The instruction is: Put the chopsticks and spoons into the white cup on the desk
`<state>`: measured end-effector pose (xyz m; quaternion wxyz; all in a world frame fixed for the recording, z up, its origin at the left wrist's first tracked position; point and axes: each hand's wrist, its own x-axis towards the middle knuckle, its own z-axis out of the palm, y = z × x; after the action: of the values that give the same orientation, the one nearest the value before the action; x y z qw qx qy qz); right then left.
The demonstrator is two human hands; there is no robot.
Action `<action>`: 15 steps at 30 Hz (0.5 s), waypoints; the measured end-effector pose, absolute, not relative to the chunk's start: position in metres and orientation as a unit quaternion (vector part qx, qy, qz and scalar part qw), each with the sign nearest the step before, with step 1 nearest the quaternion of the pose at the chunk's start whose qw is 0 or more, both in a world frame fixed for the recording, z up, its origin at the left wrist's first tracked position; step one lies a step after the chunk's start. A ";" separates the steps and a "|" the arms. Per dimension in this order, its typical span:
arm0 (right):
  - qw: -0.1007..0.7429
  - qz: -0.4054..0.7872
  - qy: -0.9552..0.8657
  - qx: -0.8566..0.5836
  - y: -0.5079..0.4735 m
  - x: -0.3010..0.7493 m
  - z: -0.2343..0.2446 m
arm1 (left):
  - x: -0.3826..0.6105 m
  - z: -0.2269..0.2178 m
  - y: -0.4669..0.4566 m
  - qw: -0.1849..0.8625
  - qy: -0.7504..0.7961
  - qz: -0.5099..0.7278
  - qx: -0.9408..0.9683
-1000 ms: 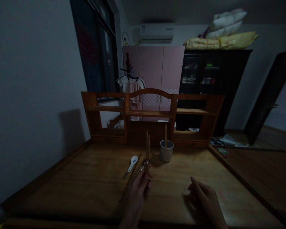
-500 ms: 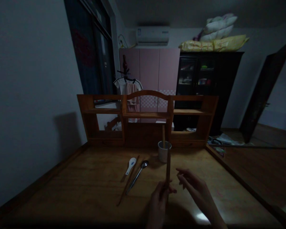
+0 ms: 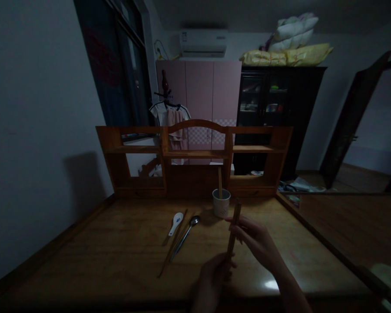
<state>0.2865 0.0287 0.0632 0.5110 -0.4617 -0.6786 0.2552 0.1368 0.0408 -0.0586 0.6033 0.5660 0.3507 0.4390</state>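
Both hands are on a pair of brown chopsticks [image 3: 237, 211], held upright with a slight lean to the right. My left hand [image 3: 217, 269] is closed round the lower part. Higher up, the fingers of my right hand [image 3: 249, 232] grip the same chopsticks near the upper end. Just behind them stands a white cup [image 3: 220, 205] with light wooden chopsticks [image 3: 220, 182] in it. To the left lie a white spoon [image 3: 175, 223], a metal spoon [image 3: 188, 232] and loose chopsticks [image 3: 172, 247] on the wooden desk [image 3: 117, 243].
A wooden shelf unit [image 3: 195, 153] rises along the desk's back edge. A raised wooden rim [image 3: 313, 242] bounds the right side, and a wall [image 3: 35, 152] stands at the left. Farther back are a pink wardrobe [image 3: 198, 91] and a dark cabinet [image 3: 299, 108].
My right hand has moved left and taken hold of the chopsticks' upper part. The chopsticks have tilted to the right. The whole view has shifted slightly.
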 end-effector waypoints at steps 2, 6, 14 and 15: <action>0.509 0.267 -0.676 -0.462 0.029 0.286 0.064 | 0.136 -0.058 0.042 0.601 0.356 0.436 0.568; 0.502 0.290 -0.676 -0.455 0.031 0.284 0.068 | 0.137 -0.061 0.045 0.603 0.363 0.443 0.555; 0.492 0.295 -0.682 -0.454 0.036 0.281 0.071 | 0.137 -0.061 0.045 0.608 0.367 0.451 0.541; 0.491 0.292 -0.684 -0.454 0.036 0.281 0.071 | 0.136 -0.057 0.042 0.606 0.368 0.457 0.537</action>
<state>0.2809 0.0360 0.0707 0.4909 -0.4541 -0.6836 0.2923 0.1363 0.0424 -0.0571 0.6060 0.5375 0.3681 0.4565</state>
